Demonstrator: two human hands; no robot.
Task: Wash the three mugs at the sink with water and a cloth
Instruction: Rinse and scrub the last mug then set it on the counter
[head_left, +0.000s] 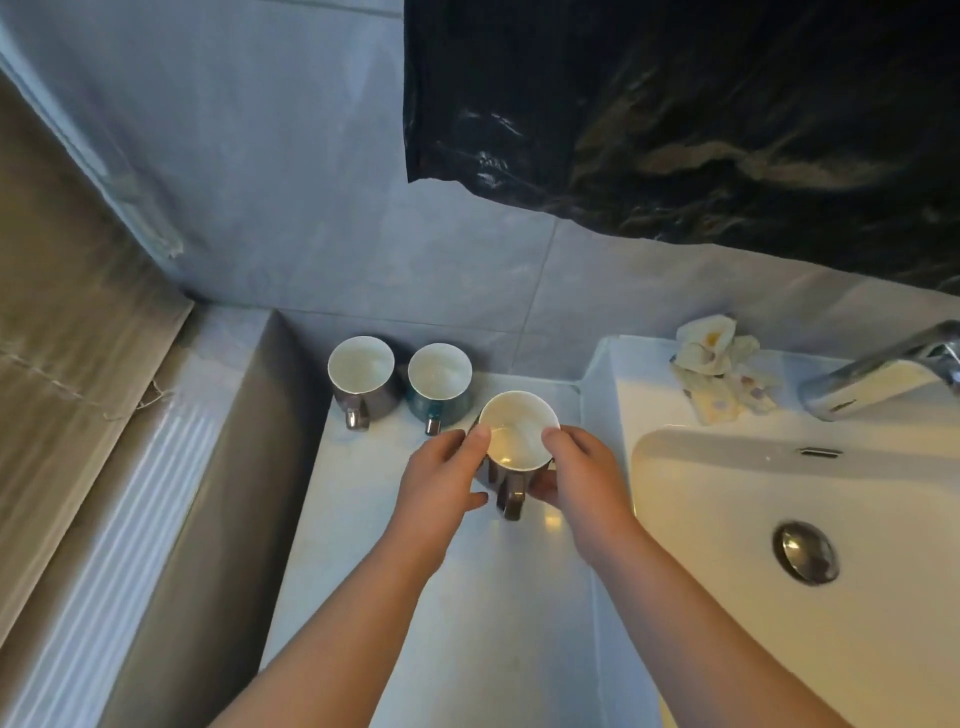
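Your left hand (441, 483) and right hand (582, 478) are together on the near mug (517, 436), one at each side. The thumbs are hooked over its white rim and the fingers are curled round the dark glossy wall below. Its handle (511, 501) points back toward you, between your wrists, and neither hand is using it. From this steep angle I cannot tell whether its base rests on the counter (441, 597) or hangs just above it.

Just behind it, the teal mug (440, 371) and the grey mug (361, 366) stand upright side by side against the wall, handles toward you. The sink (727, 493) lies to your right, its raised edge running alongside the counter. The cloth (714, 364) sits crumpled on the sink's far ledge, next to the tap (883, 374).

Washing has not begun, by my reading, so the carry across is where things could go wrong. A smooth wall held only by fingertips may slip, more so once wet, so taking the handle would be safer. A low carry could clip the base on the sink's edge. A knuckle swung backward could topple the teal mug. Reaching for the cloth leaves one hand on the mug, and the low spout could chip its rim.
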